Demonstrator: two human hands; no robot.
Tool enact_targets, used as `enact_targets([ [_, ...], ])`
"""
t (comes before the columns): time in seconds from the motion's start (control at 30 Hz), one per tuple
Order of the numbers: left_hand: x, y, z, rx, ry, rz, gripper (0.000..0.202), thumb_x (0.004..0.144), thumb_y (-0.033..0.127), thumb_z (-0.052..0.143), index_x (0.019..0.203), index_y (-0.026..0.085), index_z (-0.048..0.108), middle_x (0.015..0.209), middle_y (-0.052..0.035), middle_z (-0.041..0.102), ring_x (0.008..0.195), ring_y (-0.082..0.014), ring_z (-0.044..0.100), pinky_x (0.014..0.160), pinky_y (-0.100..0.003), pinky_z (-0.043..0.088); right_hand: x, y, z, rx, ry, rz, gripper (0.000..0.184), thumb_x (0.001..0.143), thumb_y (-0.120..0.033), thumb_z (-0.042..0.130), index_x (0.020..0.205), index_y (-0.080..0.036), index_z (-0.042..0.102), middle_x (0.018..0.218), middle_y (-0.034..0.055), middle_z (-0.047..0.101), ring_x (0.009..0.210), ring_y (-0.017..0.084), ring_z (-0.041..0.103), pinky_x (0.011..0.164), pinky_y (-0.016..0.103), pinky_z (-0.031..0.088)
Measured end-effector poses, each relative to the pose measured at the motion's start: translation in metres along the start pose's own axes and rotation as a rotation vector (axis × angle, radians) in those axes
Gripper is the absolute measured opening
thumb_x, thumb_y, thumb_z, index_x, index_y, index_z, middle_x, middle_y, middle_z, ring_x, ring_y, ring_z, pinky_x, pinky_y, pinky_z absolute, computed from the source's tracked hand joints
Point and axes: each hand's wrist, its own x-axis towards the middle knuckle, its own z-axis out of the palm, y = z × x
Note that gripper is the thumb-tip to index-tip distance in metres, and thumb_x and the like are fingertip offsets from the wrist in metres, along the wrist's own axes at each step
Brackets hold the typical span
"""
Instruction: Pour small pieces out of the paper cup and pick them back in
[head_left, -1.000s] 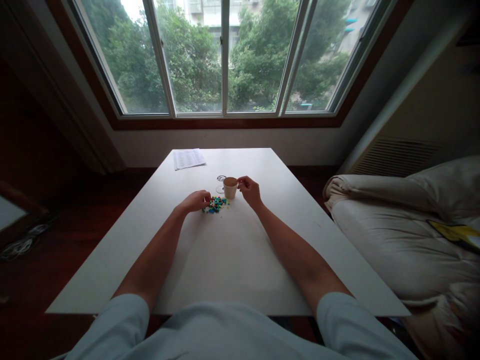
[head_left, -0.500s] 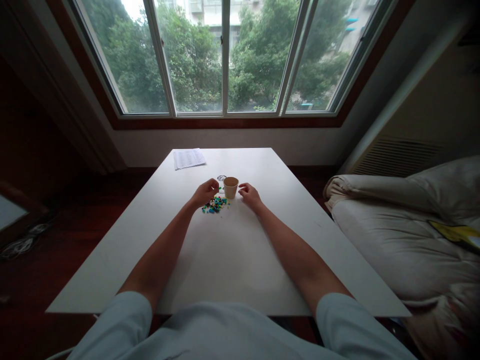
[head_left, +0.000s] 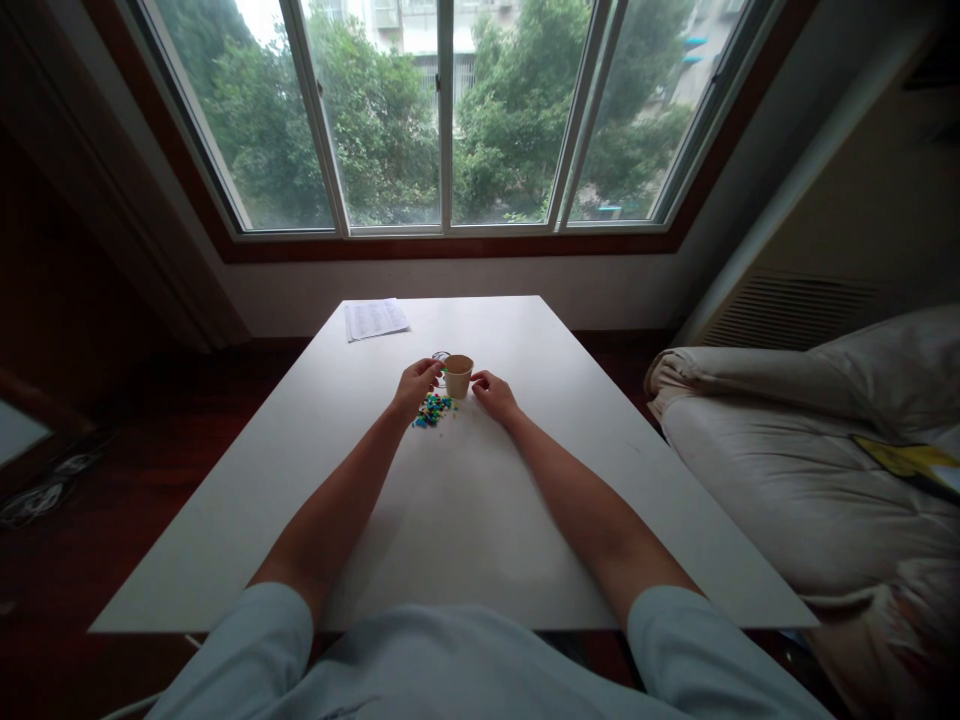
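Note:
A light brown paper cup (head_left: 459, 383) stands upright on the white table (head_left: 465, 520), its mouth facing up. My left hand (head_left: 421, 384) is at the cup's left rim, thumb and fingers pinched on a small green piece (head_left: 444, 371) that looks like a toy brick. On the cup's other side is my right hand (head_left: 493, 394); its index finger reaches the cup wall and the other fingers are loosely curled, holding nothing visible. A heap of tiny coloured pieces (head_left: 433, 411), blue, green, yellow and dark, lies below my left hand, which covers part of it. The cup's contents are hidden.
Printed sheets of paper (head_left: 376, 319) lie at the table's far left corner. A thin dark cord or wire (head_left: 440, 355) shows behind the cup. To the right of the table stands a pale padded sofa (head_left: 795, 480). A window (head_left: 446, 120) is beyond the far edge.
My left hand has moved right and slightly up, bringing the green piece to the cup's rim. My right index finger has come closer to the cup wall. The cup stands as before.

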Motion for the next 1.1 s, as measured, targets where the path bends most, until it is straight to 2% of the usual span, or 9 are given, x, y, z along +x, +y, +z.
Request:
enact_targets([
  [0.2,0.000,0.008,0.006,-0.054,-0.048,-0.029,0.033,0.085,0.041,0.062,0.105,0.018,0.072,0.100,-0.0076,0.070,0.070,-0.0098,0.058,0.061,-0.022,0.046,0.000,-0.003,-0.003,0.015,0.004,0.046,0.026,0.080,-0.025,0.055,0.103,-0.023,0.069,0.082,-0.0014,0.071,0.073,0.014,0.060,0.071,0.026,0.045],
  [0.37,-0.002,0.015,0.014,-0.117,-0.086,-0.076,0.039,0.083,0.036,0.065,0.118,0.019,0.069,0.112,-0.0083,0.070,0.064,-0.0078,0.055,0.069,-0.027,0.052,-0.001,-0.007,-0.005,0.008,0.000,0.038,0.026,0.081,-0.025,0.055,0.102,-0.024,0.070,0.083,-0.0013,0.071,0.073,0.014,0.060,0.072,0.026,0.045],
  [0.47,-0.001,0.012,0.012,-0.102,-0.096,-0.065,0.042,0.083,0.036,0.064,0.123,0.021,0.067,0.119,-0.0078,0.068,0.061,-0.0073,0.054,0.069,-0.028,0.052,-0.002,-0.009,-0.006,0.006,-0.008,0.044,0.026,0.081,-0.024,0.055,0.102,-0.024,0.070,0.083,-0.0010,0.071,0.074,0.014,0.060,0.073,0.026,0.046],
  [0.6,0.005,-0.004,-0.003,0.091,0.019,0.042,0.032,0.087,0.032,0.054,0.113,0.020,0.070,0.107,-0.0065,0.071,0.068,-0.0112,0.058,0.071,-0.028,0.051,-0.002,-0.009,-0.007,0.010,-0.013,0.046,0.026,0.081,-0.025,0.056,0.103,-0.023,0.069,0.083,-0.0011,0.070,0.075,0.014,0.060,0.074,0.026,0.047],
  [0.7,0.007,-0.022,-0.015,0.413,0.124,0.104,0.025,0.086,0.028,0.053,0.097,0.020,0.074,0.098,-0.0061,0.071,0.085,-0.0184,0.062,0.080,-0.032,0.050,-0.001,-0.008,-0.006,0.023,0.005,0.040,0.030,0.081,-0.025,0.057,0.110,-0.024,0.066,0.085,-0.0013,0.070,0.077,0.014,0.061,0.078,0.028,0.048],
  [0.77,0.005,-0.034,-0.021,0.651,0.089,0.174,0.023,0.085,0.026,0.054,0.092,0.022,0.075,0.102,-0.0068,0.071,0.097,-0.0218,0.062,0.093,-0.036,0.047,-0.001,-0.008,-0.003,0.029,0.023,0.032,0.034,0.081,-0.026,0.059,0.115,-0.024,0.063,0.088,-0.0006,0.069,0.080,0.015,0.061,0.081,0.029,0.049],
  [0.87,0.001,-0.049,-0.024,0.828,-0.028,0.239,0.025,0.086,0.027,0.054,0.098,0.022,0.075,0.111,-0.0085,0.070,0.108,-0.0247,0.060,0.101,-0.039,0.043,-0.002,-0.009,0.001,0.027,0.040,0.021,0.036,0.080,-0.028,0.062,0.117,-0.023,0.062,0.095,0.0015,0.068,0.086,0.016,0.061,0.082,0.030,0.050],
  [0.97,-0.001,-0.058,-0.025,0.850,-0.095,0.242,0.028,0.087,0.030,0.054,0.104,0.024,0.075,0.116,-0.0084,0.069,0.112,-0.0246,0.059,0.103,-0.038,0.042,-0.003,-0.010,0.003,0.023,0.045,0.019,0.035,0.081,-0.028,0.062,0.116,-0.022,0.062,0.096,0.0022,0.067,0.086,0.016,0.061,0.080,0.029,0.050],
  [1.1,0.001,-0.061,-0.028,0.746,-0.124,0.248,0.029,0.088,0.030,0.053,0.107,0.026,0.075,0.112,-0.0071,0.072,0.107,-0.0230,0.063,0.102,-0.038,0.045,-0.003,-0.011,0.003,0.007,0.050,0.035,0.033,0.082,-0.026,0.060,0.115,-0.023,0.062,0.092,0.0012,0.068,0.084,0.015,0.061,0.081,0.029,0.049],
])
